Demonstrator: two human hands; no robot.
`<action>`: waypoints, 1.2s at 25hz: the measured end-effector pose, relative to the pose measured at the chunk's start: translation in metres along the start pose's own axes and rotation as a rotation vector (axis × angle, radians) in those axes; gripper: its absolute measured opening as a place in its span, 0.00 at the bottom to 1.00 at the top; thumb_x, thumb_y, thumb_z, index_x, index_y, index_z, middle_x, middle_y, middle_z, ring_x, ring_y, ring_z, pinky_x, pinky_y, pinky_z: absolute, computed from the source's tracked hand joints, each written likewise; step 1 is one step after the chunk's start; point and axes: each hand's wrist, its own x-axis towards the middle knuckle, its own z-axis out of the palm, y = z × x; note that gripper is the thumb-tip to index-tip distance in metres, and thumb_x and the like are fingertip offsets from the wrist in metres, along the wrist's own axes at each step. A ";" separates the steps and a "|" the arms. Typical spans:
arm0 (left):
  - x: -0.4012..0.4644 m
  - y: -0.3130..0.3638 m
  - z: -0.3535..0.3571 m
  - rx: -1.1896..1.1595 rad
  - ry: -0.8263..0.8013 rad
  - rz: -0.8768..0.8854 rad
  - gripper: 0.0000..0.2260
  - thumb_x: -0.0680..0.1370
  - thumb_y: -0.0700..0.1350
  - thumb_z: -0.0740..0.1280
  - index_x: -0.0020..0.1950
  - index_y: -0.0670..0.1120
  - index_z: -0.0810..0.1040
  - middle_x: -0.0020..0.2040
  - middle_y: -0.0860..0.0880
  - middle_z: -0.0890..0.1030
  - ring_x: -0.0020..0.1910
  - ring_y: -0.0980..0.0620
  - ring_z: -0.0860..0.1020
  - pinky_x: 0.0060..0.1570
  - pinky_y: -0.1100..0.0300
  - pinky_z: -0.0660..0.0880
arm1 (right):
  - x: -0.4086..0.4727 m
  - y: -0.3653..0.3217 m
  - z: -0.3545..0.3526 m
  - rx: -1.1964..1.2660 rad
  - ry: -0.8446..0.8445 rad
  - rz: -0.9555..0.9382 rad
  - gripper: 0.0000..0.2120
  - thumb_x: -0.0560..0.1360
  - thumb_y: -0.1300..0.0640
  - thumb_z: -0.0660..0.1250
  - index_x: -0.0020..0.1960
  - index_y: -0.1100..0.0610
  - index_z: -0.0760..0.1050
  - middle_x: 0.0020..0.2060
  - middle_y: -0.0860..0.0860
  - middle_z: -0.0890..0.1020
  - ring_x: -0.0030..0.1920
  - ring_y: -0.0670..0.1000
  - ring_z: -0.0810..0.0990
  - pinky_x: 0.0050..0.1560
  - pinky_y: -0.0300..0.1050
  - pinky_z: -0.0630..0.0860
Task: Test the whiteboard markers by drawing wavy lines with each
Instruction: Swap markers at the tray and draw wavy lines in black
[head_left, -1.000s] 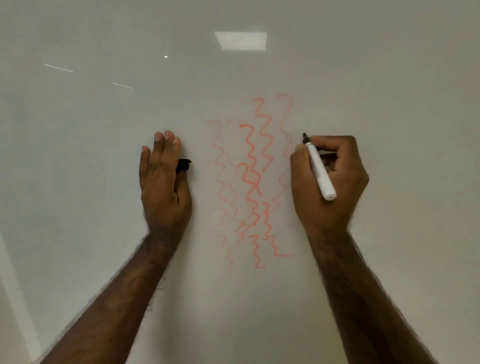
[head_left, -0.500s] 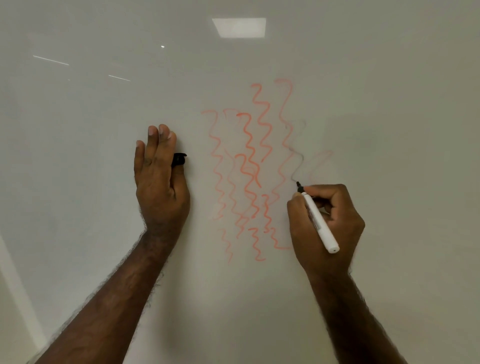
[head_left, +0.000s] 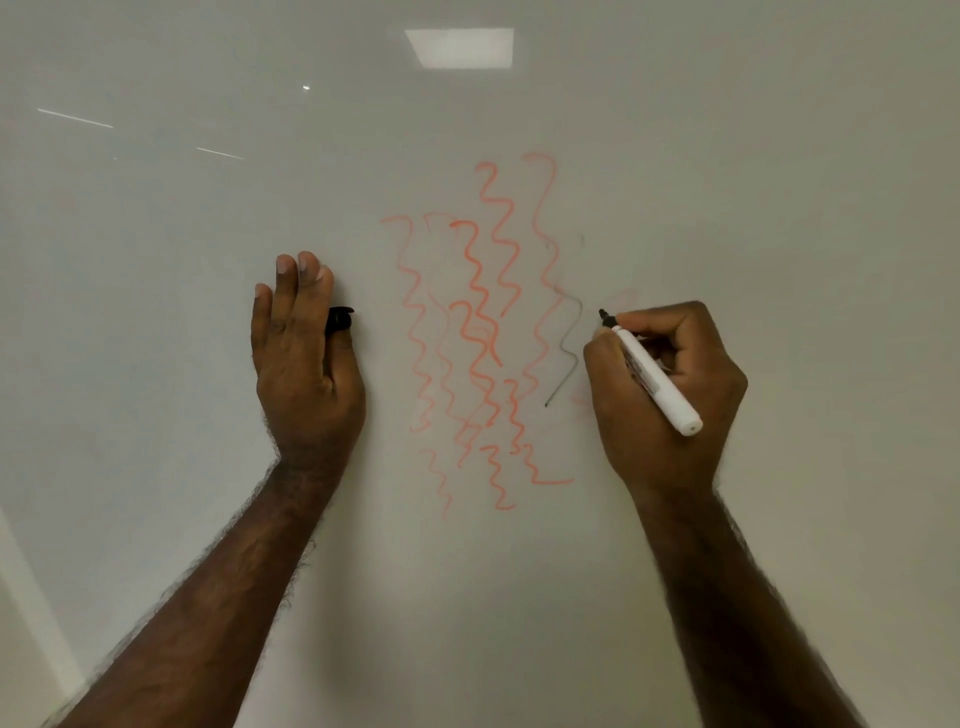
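Note:
The whiteboard (head_left: 156, 364) fills the view. Several orange wavy lines (head_left: 480, 332) run down its middle. A thin, faint black wavy line (head_left: 570, 343) lies just right of them. My right hand (head_left: 670, 395) grips a white marker (head_left: 657, 382) with a black tip, and the tip points up-left, close to the board, right of the black line. My left hand (head_left: 301, 358) rests flat against the board left of the orange lines, with a black marker cap (head_left: 340, 318) pinched between thumb and forefinger.
A ceiling light reflection (head_left: 460, 48) shows at the top of the board. The board's left edge (head_left: 31, 597) and a pale wall strip appear at the bottom left.
My right hand drew a faint black wavy line downward, then moved back up and slightly right. My left hand with the cap has stayed in place.

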 end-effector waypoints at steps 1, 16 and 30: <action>-0.001 0.000 -0.001 0.004 -0.004 -0.001 0.16 0.86 0.34 0.60 0.74 0.33 0.73 0.75 0.37 0.74 0.79 0.38 0.69 0.79 0.36 0.62 | 0.003 0.000 0.000 -0.010 -0.019 0.018 0.05 0.74 0.62 0.74 0.48 0.58 0.80 0.39 0.43 0.82 0.38 0.45 0.82 0.39 0.35 0.77; -0.005 -0.001 0.000 0.021 0.026 0.012 0.16 0.87 0.34 0.59 0.74 0.33 0.73 0.75 0.37 0.74 0.78 0.38 0.69 0.80 0.38 0.62 | -0.037 0.020 -0.017 -0.100 -0.080 0.223 0.08 0.71 0.64 0.76 0.44 0.53 0.79 0.35 0.44 0.82 0.32 0.46 0.81 0.31 0.34 0.74; -0.010 -0.001 -0.002 0.019 0.016 -0.009 0.16 0.87 0.35 0.59 0.74 0.33 0.73 0.75 0.37 0.74 0.78 0.37 0.69 0.80 0.38 0.62 | -0.037 0.018 -0.026 -0.111 0.018 0.124 0.06 0.73 0.65 0.76 0.45 0.57 0.80 0.35 0.41 0.82 0.34 0.43 0.82 0.33 0.32 0.74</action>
